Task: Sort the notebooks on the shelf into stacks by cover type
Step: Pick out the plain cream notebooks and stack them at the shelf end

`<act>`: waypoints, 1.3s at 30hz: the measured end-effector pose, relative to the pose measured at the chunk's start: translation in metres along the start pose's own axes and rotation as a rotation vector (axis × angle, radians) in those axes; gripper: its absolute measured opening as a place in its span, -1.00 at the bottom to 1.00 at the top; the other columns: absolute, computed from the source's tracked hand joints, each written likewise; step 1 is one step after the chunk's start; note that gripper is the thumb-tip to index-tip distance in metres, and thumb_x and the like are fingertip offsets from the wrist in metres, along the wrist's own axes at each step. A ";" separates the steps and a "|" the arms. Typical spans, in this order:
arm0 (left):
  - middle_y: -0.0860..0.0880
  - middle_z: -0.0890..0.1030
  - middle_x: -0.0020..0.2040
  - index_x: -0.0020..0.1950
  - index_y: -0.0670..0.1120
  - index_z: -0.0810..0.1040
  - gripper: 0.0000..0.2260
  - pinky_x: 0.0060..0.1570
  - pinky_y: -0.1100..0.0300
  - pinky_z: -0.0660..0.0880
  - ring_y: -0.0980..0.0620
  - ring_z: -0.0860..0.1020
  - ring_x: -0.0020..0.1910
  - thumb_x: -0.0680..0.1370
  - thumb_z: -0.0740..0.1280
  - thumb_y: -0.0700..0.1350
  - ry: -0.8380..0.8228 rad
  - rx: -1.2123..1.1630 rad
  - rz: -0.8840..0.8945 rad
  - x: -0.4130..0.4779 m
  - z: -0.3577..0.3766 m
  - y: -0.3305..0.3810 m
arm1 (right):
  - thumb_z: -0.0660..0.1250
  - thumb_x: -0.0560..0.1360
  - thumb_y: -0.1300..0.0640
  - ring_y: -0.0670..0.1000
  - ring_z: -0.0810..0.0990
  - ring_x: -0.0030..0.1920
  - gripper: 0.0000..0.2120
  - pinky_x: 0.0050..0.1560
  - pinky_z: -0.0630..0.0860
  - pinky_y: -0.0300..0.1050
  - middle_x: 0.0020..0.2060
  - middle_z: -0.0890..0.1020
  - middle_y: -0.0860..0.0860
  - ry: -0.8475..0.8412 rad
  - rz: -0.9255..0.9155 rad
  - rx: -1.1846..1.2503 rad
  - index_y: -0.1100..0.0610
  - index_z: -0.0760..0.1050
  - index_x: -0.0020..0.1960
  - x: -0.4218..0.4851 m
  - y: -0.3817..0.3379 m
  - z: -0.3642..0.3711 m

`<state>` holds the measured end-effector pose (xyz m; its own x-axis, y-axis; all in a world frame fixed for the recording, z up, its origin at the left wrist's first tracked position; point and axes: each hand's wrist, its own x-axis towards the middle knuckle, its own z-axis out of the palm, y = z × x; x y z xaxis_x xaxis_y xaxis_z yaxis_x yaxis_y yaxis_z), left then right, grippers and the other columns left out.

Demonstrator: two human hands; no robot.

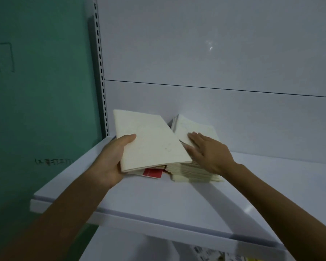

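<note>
white steel shelf [158, 200] fills the middle of the view, backed by a white back panel [196, 44] with 1 dark seam running across it. at 10 o'clock a slotted upright [100, 63] stands along the panel's edge, and beyond it, toward 9 o'clock, is a green wall [41, 72] with some faint handwriting [53, 161] too blurred to read.

the notebooks sit near the centre of the shelf, close to the back panel. the left hand [113, 159] grasps a cream notebook [149, 138] at its 7 o'clock corner, thumb [128, 138] lying on top of the cover and the other fingers hidden beneath it. this notebook is tilted, its 5 o'clock edge resting against the stack [194, 174] beside it. under its near edge, at 6 o'clock of it, a red-and-white notebook [152, 173] pokes out, lying flat on the shelf.

the stack of cream-edged notebooks stands at 3 o'clock of the held one, touching it. its top notebook [184, 129] is also cream, with faint marks on the cover, and sits slightly skewed. the right hand [209, 153] rests on this top cover, its fingers [194, 137] straight and spread, released and pressing down rather than grasping anything.

both forearms reach in from 7 and 5 o'clock. at 5 o'clock, below the shelf's front lip, some printed items [205, 255] show on a lower level, too blurred to identify.
</note>
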<state>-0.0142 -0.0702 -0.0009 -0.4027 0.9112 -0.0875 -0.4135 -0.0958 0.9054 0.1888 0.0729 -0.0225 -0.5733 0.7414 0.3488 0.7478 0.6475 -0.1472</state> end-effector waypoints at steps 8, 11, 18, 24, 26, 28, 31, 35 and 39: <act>-0.11 0.68 -0.06 0.11 -0.05 0.54 -0.86 -0.22 -0.02 0.57 -0.12 0.62 -0.04 0.56 0.30 -0.13 -0.112 -0.113 -0.041 0.014 0.003 -0.008 | 0.26 0.55 0.08 0.01 0.54 0.20 -0.64 -0.02 0.52 -0.05 0.25 0.54 -0.12 0.250 -0.022 -0.094 -0.04 0.42 0.34 -0.041 0.010 0.001; -0.09 0.70 -0.19 0.05 -0.09 0.55 -0.89 -0.20 0.01 0.59 -0.07 0.63 -0.12 0.56 0.29 -0.13 -0.180 -0.115 -0.089 0.019 0.015 -0.014 | 0.23 0.57 0.14 -0.04 0.58 0.09 -0.65 -0.03 0.48 -0.10 0.20 0.56 -0.21 0.377 0.059 0.065 -0.12 0.45 0.31 -0.049 0.017 0.002; -0.08 0.71 -0.15 0.08 -0.11 0.57 -0.85 -0.37 0.11 0.57 -0.05 0.66 -0.17 0.55 0.30 -0.12 -0.319 -0.036 -0.108 0.026 0.026 -0.034 | 0.14 0.63 0.04 -0.03 0.53 -0.06 -0.84 -0.19 0.46 -0.17 -0.11 0.54 -0.03 0.835 0.366 0.748 0.05 0.45 0.10 -0.070 0.009 -0.033; -0.04 0.68 0.04 0.16 0.06 0.57 -0.65 0.02 -0.05 0.57 -0.08 0.64 0.05 0.47 0.29 0.19 -0.485 -0.049 -0.084 0.002 0.062 -0.056 | 0.20 0.52 0.03 -0.09 0.58 0.14 -0.59 0.03 0.56 -0.18 0.18 0.60 -0.01 0.587 -0.121 -0.019 0.06 0.44 0.35 -0.117 -0.035 -0.026; -0.06 0.66 0.11 0.25 0.05 0.52 -0.54 0.15 -0.13 0.52 -0.10 0.62 0.11 0.42 0.29 0.23 -0.540 -0.066 -0.119 -0.010 0.076 -0.064 | 0.16 0.56 -0.08 0.03 0.52 0.26 -0.54 0.09 0.58 -0.01 0.30 0.52 0.03 0.433 -0.141 -0.105 0.05 0.38 0.41 -0.136 -0.034 -0.017; -0.06 0.66 0.12 0.28 0.03 0.51 -0.57 0.19 -0.13 0.49 -0.08 0.61 0.12 0.46 0.30 0.18 -0.569 0.000 -0.148 -0.025 0.088 -0.075 | 0.07 0.57 -0.26 0.01 0.44 0.33 -0.43 0.15 0.54 0.01 0.37 0.44 0.00 0.324 -0.062 -0.047 0.01 0.30 0.46 -0.158 -0.027 -0.020; -0.11 0.68 0.02 0.16 -0.05 0.56 -0.77 0.12 -0.06 0.55 -0.08 0.64 0.04 0.54 0.31 -0.02 -0.573 0.104 -0.140 -0.050 0.113 -0.089 | 0.02 0.50 -0.41 -0.02 0.35 0.38 -0.31 0.26 0.41 -0.06 0.42 0.36 -0.03 0.276 -0.023 -0.032 -0.05 0.24 0.49 -0.196 -0.011 -0.034; -0.09 0.68 -0.04 0.13 -0.07 0.53 -0.83 -0.08 0.04 0.60 -0.05 0.65 -0.06 0.56 0.25 -0.12 -0.624 0.189 -0.127 -0.099 0.158 -0.109 | 0.04 0.51 -0.36 -0.18 0.34 0.35 -0.46 0.26 0.37 -0.12 0.35 0.41 -0.17 0.432 0.179 0.298 -0.13 0.40 0.37 -0.254 0.009 -0.060; -0.02 0.67 0.01 0.09 0.02 0.52 -0.86 0.03 0.07 0.57 -0.02 0.62 0.02 0.59 0.22 -0.11 -0.721 0.221 -0.042 -0.154 0.202 -0.131 | 0.30 0.44 -0.28 -0.20 0.44 0.21 -0.43 0.09 0.44 -0.20 0.27 0.44 -0.21 0.602 0.701 0.687 -0.11 0.34 0.38 -0.320 0.043 -0.093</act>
<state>0.2673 -0.1171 -0.0217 0.2754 0.9560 0.1012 -0.2129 -0.0420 0.9762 0.4352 -0.1526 -0.0544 0.2876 0.8918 0.3493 0.3924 0.2230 -0.8923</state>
